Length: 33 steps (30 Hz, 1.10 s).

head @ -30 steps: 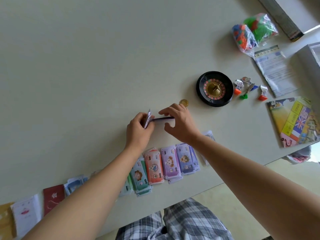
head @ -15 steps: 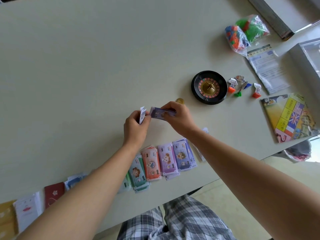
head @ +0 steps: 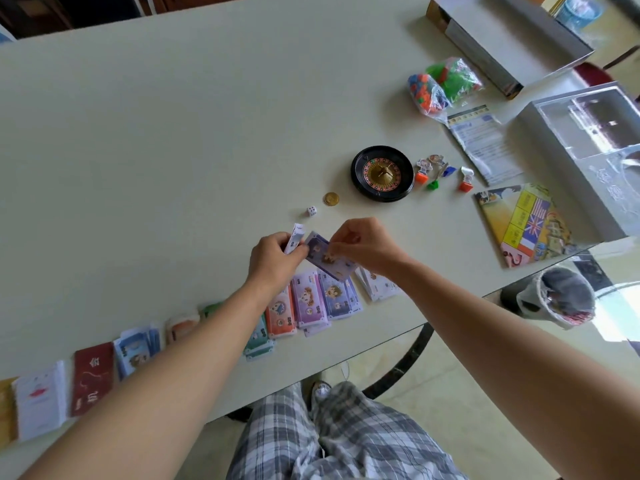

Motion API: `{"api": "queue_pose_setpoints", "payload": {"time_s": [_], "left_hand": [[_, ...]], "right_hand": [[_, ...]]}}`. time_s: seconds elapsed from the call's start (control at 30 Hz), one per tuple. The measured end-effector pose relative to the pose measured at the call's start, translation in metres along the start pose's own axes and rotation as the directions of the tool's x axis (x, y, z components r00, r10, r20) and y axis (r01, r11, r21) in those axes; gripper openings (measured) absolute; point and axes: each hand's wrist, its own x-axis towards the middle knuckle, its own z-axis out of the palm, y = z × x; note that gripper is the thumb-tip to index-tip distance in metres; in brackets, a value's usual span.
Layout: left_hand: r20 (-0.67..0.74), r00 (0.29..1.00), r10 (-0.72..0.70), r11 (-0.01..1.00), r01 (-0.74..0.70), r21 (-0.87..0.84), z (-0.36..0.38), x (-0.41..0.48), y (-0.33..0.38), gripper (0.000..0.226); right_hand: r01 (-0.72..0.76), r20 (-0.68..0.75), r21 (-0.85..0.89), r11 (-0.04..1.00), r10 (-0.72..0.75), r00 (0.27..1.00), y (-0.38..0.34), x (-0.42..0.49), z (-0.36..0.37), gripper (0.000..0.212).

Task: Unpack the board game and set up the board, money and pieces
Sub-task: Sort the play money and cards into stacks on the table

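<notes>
Banknote [head: 327, 256], purple, pinched in right hand [head: 363, 247] above sorted money stacks [head: 311, 303]; left hand [head: 273, 259] grips small banknote wad [head: 295, 239]; die [head: 311, 211] beyond.

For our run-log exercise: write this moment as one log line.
step: sorting money | left hand: holds small stack | right hand: pinches purple note | board: folded

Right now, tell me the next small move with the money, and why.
Probably lay the purple note pinched by the right hand onto the similar-coloured pile just below it; the left hand holds more notes.
</notes>
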Motion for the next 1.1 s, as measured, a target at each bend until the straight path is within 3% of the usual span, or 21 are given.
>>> {"api": "queue_pose_setpoints", "payload": {"time_s": [0.1,0.2,0.33,0.43,0.57,0.67,0.87,1.0,1.1], "left_hand": [[0.081,0.995,-0.063,0.998,0.064,-0.008,0.008,-0.01,0.0,0.02],[0.115,0.98,-0.163,0.974,0.178,-0.142,0.013,-0.018,-0.001,0.021],[0.188,0.951,-0.246,0.88,0.3,-0.369,0.013,-0.024,-0.01,0.014],[0.306,0.925,-0.225,0.776,0.36,-0.517,0.015,-0.031,-0.012,0.022],[0.391,0.895,-0.214,0.69,0.422,-0.589,0.019,-0.035,-0.015,0.027],[0.379,0.891,-0.25,0.671,0.442,-0.595,0.019,-0.035,-0.02,0.029],[0.241,0.921,-0.306,0.819,0.384,-0.426,0.018,-0.033,-0.026,0.022],[0.27,0.911,-0.311,0.879,0.384,-0.283,0.021,-0.029,-0.025,0.02],[0.307,0.891,-0.334,0.858,0.423,-0.293,0.024,-0.028,-0.023,0.019]], "right_hand": [[-0.085,0.093,-0.051,0.995,0.09,0.992,0.008,-0.012,-0.01,0.009],[-0.196,0.101,0.043,0.98,0.191,0.976,0.022,-0.021,-0.009,0.008],[-0.273,-0.002,0.057,0.96,0.273,0.962,0.047,-0.028,0.012,0.014],[-0.251,-0.144,-0.102,0.963,0.235,0.961,0.056,-0.03,0.031,0.012],[-0.26,-0.268,-0.226,0.939,0.196,0.943,0.053,-0.03,0.042,0.013],[-0.273,-0.279,-0.308,0.911,0.188,0.942,0.052,-0.028,0.046,0.022],[-0.281,-0.253,-0.227,0.933,0.222,0.942,0.049,-0.025,0.041,0.028],[-0.297,-0.242,-0.253,0.921,0.237,0.941,0.047,-0.02,0.037,0.017],[-0.302,-0.234,-0.261,0.917,0.243,0.941,0.046,-0.017,0.037,0.028]]}}
